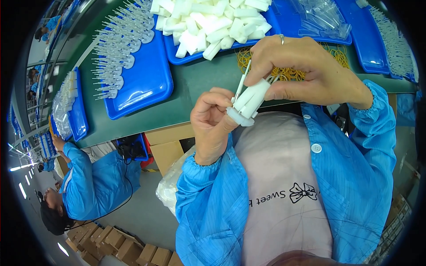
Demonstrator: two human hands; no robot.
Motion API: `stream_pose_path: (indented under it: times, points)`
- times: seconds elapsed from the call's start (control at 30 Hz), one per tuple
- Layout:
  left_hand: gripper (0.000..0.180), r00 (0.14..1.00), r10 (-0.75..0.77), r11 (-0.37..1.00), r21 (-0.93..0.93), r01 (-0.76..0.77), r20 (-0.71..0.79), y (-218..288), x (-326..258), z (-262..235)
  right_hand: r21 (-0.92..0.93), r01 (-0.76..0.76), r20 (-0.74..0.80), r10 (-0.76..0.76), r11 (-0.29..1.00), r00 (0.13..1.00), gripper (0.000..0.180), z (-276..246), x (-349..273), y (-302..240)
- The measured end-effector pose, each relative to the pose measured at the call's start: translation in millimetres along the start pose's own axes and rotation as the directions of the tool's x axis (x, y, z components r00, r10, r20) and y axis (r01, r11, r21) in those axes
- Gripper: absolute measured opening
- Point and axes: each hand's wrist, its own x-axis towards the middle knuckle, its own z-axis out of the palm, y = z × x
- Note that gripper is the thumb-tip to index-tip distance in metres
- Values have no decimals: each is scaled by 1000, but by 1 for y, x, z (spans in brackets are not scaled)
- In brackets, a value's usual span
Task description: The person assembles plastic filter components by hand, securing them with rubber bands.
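Left grip: pinching round base of white pronged plastic fitting. Right grip: thumb and finger clasping its upper end. Fitting between grips, near tabletop edge. Beyond right grip: yellow rubber bands. Below grips: shirt, dark lettering, bow print.

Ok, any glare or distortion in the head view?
Head view: glare nearly washes out some white foam blocks and streaks the blue tray left of them; fisheye bends the green tabletop's front edge; the held white pronged piece looks readable.
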Motion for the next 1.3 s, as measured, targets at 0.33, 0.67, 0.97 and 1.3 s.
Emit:
stream_pose_path:
  times: [0.33,0.67,0.97,1.3]
  points:
    - [24,999,48,996,79,-48,-5,-4,2,1,91,-87,-9,88,992,996,17,5,-3,3]
    - [24,961,142,965,251,-81,-237,4,8,-19,-291,-75,-159,29,954,987,41,-9,14,38]
    - [32,874,281,947,264,-185,-395,15,3,-26,-815,-31,-26,17,579,1000,28,7,22,89]
    - [31,872,335,916,340,-213,-356,9,2,-16,-597,-70,-110,5,799,994,19,-5,13,100]
